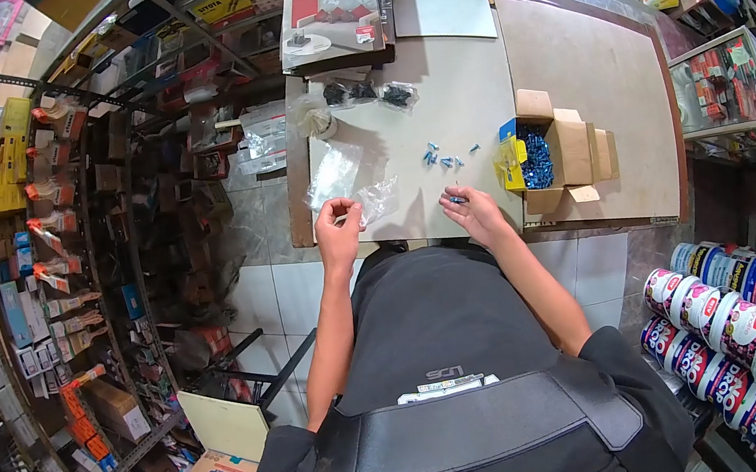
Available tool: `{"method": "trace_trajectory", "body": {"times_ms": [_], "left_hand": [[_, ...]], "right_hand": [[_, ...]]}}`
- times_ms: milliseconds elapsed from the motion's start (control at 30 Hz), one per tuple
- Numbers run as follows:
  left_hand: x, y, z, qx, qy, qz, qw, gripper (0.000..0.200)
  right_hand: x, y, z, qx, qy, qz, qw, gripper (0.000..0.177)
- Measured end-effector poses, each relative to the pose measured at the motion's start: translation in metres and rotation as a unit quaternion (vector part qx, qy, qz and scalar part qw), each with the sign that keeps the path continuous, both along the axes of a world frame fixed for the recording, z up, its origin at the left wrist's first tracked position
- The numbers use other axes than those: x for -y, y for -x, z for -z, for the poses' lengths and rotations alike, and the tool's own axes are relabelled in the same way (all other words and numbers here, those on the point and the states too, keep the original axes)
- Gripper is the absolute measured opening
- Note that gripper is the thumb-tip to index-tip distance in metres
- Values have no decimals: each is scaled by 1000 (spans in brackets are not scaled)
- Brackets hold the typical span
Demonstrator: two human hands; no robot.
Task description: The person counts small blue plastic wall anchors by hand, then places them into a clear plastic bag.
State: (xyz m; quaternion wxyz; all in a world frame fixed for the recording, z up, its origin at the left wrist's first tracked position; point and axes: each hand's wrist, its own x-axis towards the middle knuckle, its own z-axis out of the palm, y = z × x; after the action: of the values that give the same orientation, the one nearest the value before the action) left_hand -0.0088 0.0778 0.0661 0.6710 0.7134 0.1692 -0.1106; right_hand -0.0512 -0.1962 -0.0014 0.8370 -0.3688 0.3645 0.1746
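My left hand (pixel 338 230) is closed in a pinch on the edge of a small clear plastic bag (pixel 379 200) at the table's near edge. My right hand (pixel 476 213) has its palm partly turned up and its fingers curled around a few blue screws (pixel 458 199); how many is hidden. Just beyond it, several loose blue screws (pixel 445 162) lie scattered on the tabletop. To the right, an opened cardboard box (pixel 571 153) with a yellow and blue label is filled with more blue screws (pixel 536 161).
A stack of clear bags (pixel 333 172) lies left on the table (pixel 462 77), near a round container (pixel 318 124). Packets of dark pieces (pixel 398 95) and a Vinilex catalogue (pixel 329 9) are farther back. Loaded shelves (pixel 75 271) stand left; paint buckets (pixel 734 329) stack at right.
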Motion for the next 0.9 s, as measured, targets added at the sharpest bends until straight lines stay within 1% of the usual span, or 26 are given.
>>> {"method": "trace_trajectory", "body": {"times_ms": [67,100,167,267,467,700,767,900], "left_hand": [[3,-2,-2,8,-1,-3,1000,12],[3,-3,-4,8,-1,-2,1000,12],[4,-4,-6,4,3,-1,1000,12],[3,-3,-4,4,2,0,1000,12],[3,3,0,6,-1,-6,1000,12],[3,13,0,-6,1,-14,1000,12],[3,15,1,-6,-7,-6,1000,15],[3,18,1,-5,-4,-3,1000,15]], "right_hand": [[0,1,0,-21,-36,29,999,50],[0,0,0,-22,-37,30,999,50],[0,-6,-1,-45,-82,53,994,55],[-3,-19,-17,-48,-89,76,992,57],[-3,-43,-29,-79,-121,107,984,59],[-6,-53,-20,-80,-137,137,978,64],[-6,-54,-15,-62,-143,145,977,66],[-4,-54,-16,-54,-147,136,978,66]]}}
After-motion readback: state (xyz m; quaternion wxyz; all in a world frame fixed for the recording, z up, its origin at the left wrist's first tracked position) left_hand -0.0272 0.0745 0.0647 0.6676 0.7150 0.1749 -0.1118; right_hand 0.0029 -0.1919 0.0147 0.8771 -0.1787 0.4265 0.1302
